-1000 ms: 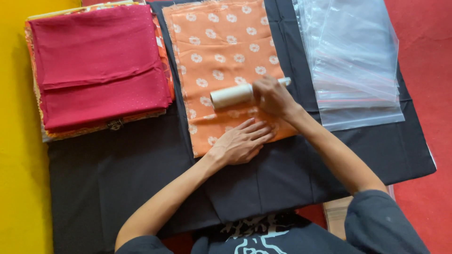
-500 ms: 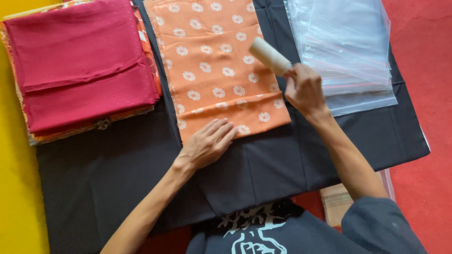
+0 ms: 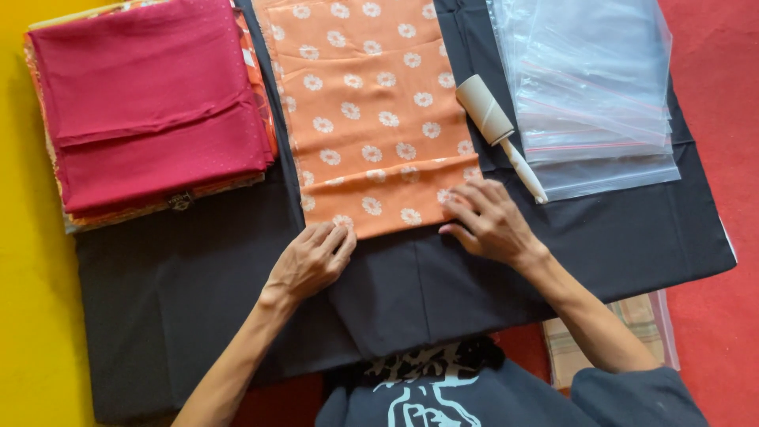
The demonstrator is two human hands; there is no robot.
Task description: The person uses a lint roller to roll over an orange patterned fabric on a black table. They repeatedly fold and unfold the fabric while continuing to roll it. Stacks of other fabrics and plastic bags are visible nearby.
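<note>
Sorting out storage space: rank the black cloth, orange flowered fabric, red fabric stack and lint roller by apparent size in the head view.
1. black cloth
2. orange flowered fabric and red fabric stack: look alike, and both run off the frame
3. lint roller

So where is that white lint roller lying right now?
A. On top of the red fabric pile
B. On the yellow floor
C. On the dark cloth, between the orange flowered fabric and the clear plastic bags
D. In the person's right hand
C: the lint roller lies free on the dark cloth, between the orange flowered fabric and the clear plastic bags; both hands rest at the fabric's near edge.
</note>
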